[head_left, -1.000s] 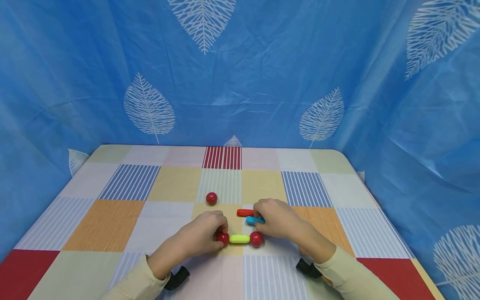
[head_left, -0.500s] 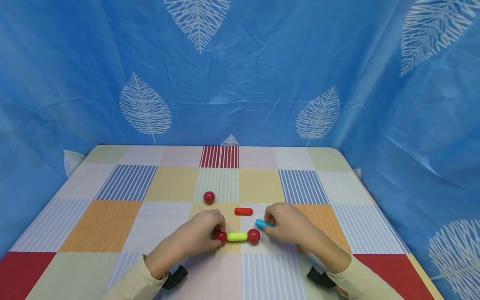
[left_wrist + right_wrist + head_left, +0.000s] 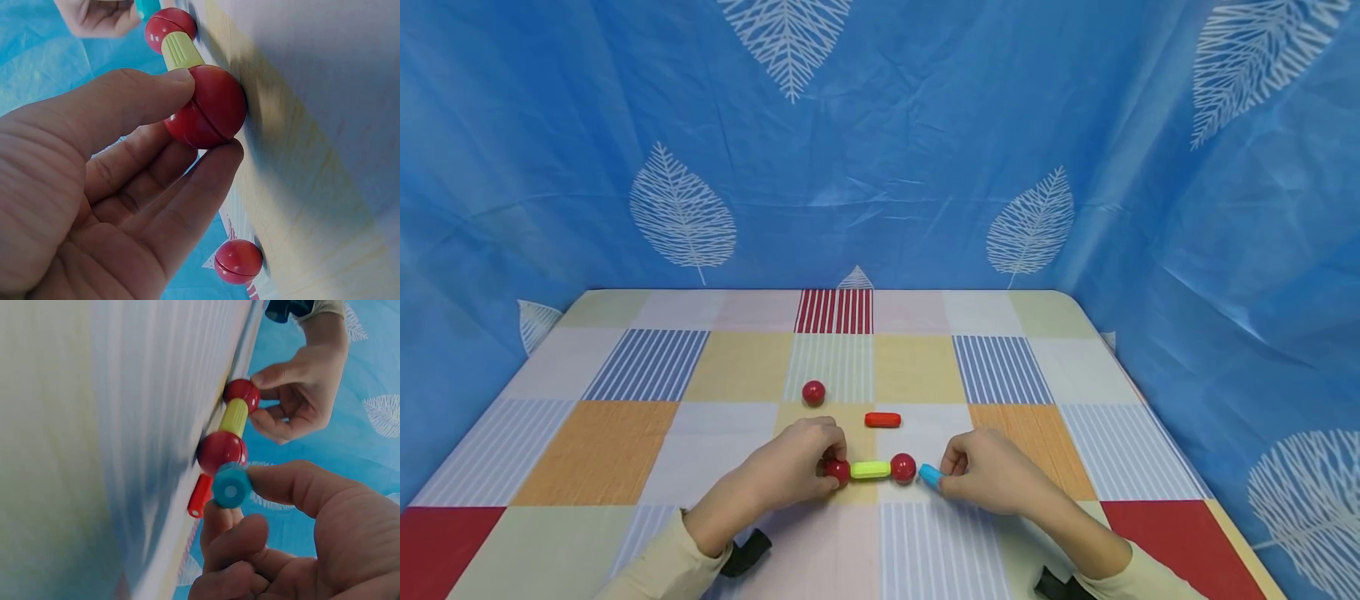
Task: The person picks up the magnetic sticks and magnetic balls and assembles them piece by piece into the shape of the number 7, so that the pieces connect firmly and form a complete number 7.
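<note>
My left hand pinches a red ball between thumb and fingers. That ball forms one end of a joined piece: a yellow-green ribbed rod runs from it to a second red ball on the right. In my right hand, thumb and fingertips pinch a short blue rod. Its tip points at the second ball, close beside it in the head view. The right wrist view shows the blue rod end-on, with a pale dot in its end face, overlapping that ball.
A loose red ball lies farther back on the patchwork tablecloth. Behind the joined piece is a red rod. A blue curtain with white leaf prints stands round the table's back and sides.
My right hand has drawn the blue rod away from the red rod, moving right and toward me, and brought it beside the right-hand ball. My left hand keeps its grip on the other ball.
</note>
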The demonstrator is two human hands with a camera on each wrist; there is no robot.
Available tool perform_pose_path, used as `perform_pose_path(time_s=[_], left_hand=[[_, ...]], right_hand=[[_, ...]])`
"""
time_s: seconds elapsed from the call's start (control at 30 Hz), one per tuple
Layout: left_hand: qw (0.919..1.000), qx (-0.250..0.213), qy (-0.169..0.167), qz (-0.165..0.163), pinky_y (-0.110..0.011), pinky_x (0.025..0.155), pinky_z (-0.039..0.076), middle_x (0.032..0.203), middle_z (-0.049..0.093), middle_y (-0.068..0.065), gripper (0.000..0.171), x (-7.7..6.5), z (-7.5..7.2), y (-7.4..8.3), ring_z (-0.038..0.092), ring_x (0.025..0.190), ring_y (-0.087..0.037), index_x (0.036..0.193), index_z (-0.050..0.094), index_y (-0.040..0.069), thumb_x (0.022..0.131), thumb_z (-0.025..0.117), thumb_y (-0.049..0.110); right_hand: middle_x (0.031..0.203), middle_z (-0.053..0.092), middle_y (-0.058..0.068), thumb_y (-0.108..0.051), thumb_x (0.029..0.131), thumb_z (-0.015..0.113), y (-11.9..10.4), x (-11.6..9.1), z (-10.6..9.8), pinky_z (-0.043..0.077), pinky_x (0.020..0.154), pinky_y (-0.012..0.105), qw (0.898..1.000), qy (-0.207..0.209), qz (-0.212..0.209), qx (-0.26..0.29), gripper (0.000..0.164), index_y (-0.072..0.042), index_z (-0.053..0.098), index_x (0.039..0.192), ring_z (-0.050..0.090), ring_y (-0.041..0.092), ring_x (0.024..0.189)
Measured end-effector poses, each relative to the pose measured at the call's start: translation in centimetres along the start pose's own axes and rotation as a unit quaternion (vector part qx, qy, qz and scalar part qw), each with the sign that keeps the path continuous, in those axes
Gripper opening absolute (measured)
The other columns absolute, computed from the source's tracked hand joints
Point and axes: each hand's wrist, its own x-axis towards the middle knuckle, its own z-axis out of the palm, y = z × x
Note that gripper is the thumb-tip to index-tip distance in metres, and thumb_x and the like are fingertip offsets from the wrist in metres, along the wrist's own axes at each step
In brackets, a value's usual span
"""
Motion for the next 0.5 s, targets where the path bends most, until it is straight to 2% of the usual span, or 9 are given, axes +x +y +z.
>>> perform_pose_path(time_s=[0.1, 0.23, 0.37, 0.5], left_hand=[[1.0000, -0.002, 0.000, -0.001, -0.021, 0.059, 0.044, 0.077, 0.053, 0.005, 0.023, -0.1, -0.1, 0.1, 0.052, 0.069, -0.013, 0.079, 0.061, 0.012, 0.073, 0.082, 0.006], [1.0000, -0.004, 0.001, 0.001, -0.021, 0.059, 0.044, 0.077, 0.054, 0.005, 0.023, -0.1, -0.1, 0.1, 0.052, 0.069, -0.013, 0.079, 0.061, 0.011, 0.072, 0.082, 0.006], [1.0000, -0.005, 0.000, 0.001, -0.021, 0.059, 0.044, 0.077, 0.054, 0.005, 0.023, -0.1, -0.1, 0.2, 0.052, 0.069, -0.013, 0.079, 0.061, 0.011, 0.073, 0.082, 0.006], [1.0000, -0.003, -0.002, -0.002, -0.021, 0.059, 0.044, 0.077, 0.054, 0.005, 0.022, 0.0, -0.2, 0.2, 0.051, 0.069, -0.012, 0.080, 0.061, 0.011, 0.073, 0.082, 0.006]], right_hand=[[0.063, 0.058, -0.007, -0.024, 0.081, 0.076, 0.1, -0.6, 0.3, 0.044, 0.049, 0.027, 0.998, -0.027, 0.026, 0.055, 0.016, -0.017, 0.065, 0.072, 0.053, 0.009, 0.056], [0.065, 0.060, -0.001, -0.019, 0.081, 0.073, 0.4, -1.1, 0.9, 0.043, 0.047, 0.028, 0.986, -0.066, 0.066, 0.141, 0.011, -0.012, 0.066, 0.075, 0.051, 0.011, 0.051], [0.065, 0.058, 0.002, -0.016, 0.083, 0.071, 0.7, -1.6, 1.6, 0.036, 0.043, 0.024, 0.965, -0.101, 0.089, 0.226, 0.011, -0.007, 0.066, 0.078, 0.046, 0.009, 0.043], [0.060, 0.054, 0.001, -0.016, 0.084, 0.070, 0.9, -2.0, 2.0, 0.029, 0.037, 0.017, 0.936, -0.132, 0.104, 0.309, 0.014, -0.002, 0.067, 0.084, 0.042, 0.004, 0.038]])
